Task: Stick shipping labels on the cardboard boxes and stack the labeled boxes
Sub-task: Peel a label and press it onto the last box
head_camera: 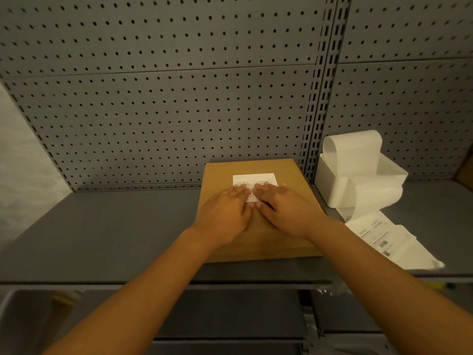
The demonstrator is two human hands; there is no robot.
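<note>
A flat brown cardboard box [294,180] lies on the grey shelf [102,226], close to the pegboard back wall. A white shipping label [256,179] sits on its top face. My left hand [225,211] and my right hand [284,208] lie side by side on the box, fingers straight, pressing flat on the near half of the label. Only the label's far part shows beyond my fingertips.
A white plastic bin [332,183] to the right of the box holds a strip of blank labels [353,149] that curls up and spills onto the shelf. Printed labels [378,234] lie at the right front. The edge of another brown box [465,167] shows at far right.
</note>
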